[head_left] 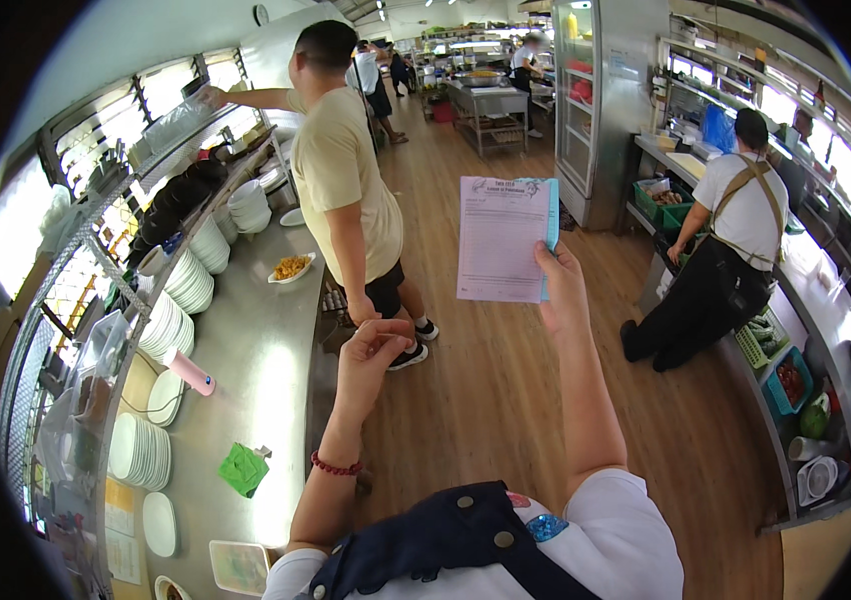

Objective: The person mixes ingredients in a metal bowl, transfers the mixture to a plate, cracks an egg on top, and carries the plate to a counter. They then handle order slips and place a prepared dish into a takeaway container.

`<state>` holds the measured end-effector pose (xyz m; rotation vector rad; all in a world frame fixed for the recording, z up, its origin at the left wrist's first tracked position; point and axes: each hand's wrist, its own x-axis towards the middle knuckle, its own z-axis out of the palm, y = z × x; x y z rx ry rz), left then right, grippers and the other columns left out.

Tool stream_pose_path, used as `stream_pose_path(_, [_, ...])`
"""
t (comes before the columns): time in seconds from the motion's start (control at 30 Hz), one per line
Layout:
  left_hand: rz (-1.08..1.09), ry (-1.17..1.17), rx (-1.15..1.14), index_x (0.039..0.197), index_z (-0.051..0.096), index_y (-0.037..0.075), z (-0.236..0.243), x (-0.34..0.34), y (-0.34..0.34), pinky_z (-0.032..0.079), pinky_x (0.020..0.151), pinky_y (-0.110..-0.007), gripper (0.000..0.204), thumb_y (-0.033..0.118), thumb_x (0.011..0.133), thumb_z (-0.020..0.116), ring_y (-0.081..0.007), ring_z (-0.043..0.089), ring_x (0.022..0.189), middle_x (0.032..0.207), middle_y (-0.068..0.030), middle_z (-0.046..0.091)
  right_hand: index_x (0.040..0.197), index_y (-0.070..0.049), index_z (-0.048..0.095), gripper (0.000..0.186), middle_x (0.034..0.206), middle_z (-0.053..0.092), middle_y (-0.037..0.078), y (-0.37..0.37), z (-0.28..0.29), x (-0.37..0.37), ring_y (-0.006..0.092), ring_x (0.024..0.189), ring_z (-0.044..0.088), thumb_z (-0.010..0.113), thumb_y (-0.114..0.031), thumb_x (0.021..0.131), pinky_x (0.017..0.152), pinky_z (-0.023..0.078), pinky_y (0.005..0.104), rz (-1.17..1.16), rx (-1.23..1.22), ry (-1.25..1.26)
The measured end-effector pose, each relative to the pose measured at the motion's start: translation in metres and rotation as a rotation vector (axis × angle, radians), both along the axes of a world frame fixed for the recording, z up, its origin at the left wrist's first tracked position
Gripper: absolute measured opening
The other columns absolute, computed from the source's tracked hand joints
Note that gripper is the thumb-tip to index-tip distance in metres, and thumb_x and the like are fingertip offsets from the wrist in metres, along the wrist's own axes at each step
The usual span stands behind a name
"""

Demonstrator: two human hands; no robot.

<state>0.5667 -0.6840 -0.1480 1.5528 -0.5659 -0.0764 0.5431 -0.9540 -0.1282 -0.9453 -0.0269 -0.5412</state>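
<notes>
My right hand [562, 285] holds up a pad of printed order slips [501, 245], thumb on the front and fingers behind. Its front sheet is pale lilac, and a light blue sheet shows along the right edge. To the left, my left hand [371, 360] is raised with its fingers pinched together. Something thin and pale may be between the fingertips, too small to make out. A dark red bead bracelet [336, 466] circles my left wrist. Just beyond that hand stands a person in a pale yellow shirt [346, 180], one arm stretched to the shelf.
Along the left runs a steel counter [266, 380] with stacked white plates [141, 450], a dish of food [291, 268], a pink bottle [189, 371] and a green cloth [244, 469]. At right, a person in an apron [741, 200] leans over crates. A glass-door fridge [601, 110] stands behind.
</notes>
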Motion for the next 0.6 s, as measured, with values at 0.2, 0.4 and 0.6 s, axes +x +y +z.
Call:
stream_pose_path(0.2, [-0.047, 0.087, 0.017, 0.102, 0.059, -0.001, -0.008, -0.009, 0.013, 0.046, 0.076, -0.021, 0.019, 0.001, 0.083, 0.058, -0.0095, 0.059, 0.083, 0.089, -0.0038, 0.062, 0.110, 0.002, 0.053, 0.025, 0.103, 0.060, 0.009, -0.009, -0.008, -0.002, 0.0147, 0.092, 0.058, 0.048, -0.014, 0.092, 0.079, 0.046, 0.0289, -0.049, 0.022, 0.002])
stream_pose_path(0.4, [-0.045, 0.110, 0.025, 0.102, 0.059, -0.001, -0.009, -0.011, 0.016, 0.046, 0.077, -0.021, 0.018, 0.000, 0.084, 0.057, -0.0092, 0.058, 0.085, 0.088, -0.0027, 0.062, 0.111, 0.002, 0.052, 0.026, 0.105, 0.060, 0.009, -0.009, -0.010, -0.004, 0.0152, 0.093, 0.058, 0.048, -0.014, 0.092, 0.080, 0.047, 0.0294, -0.045, 0.052, 0.013])
stream_pose_path(0.6, [-0.081, 0.135, 0.009, 0.102, 0.059, 0.000, -0.015, -0.011, 0.012, 0.045, 0.077, -0.021, 0.018, 0.000, 0.084, 0.057, -0.0088, 0.058, 0.085, 0.090, -0.0025, 0.061, 0.111, 0.002, 0.053, 0.025, 0.105, 0.060, 0.009, -0.010, -0.009, -0.004, 0.0151, 0.093, 0.058, 0.048, -0.015, 0.092, 0.080, 0.047, 0.0296, -0.036, 0.022, 0.002])
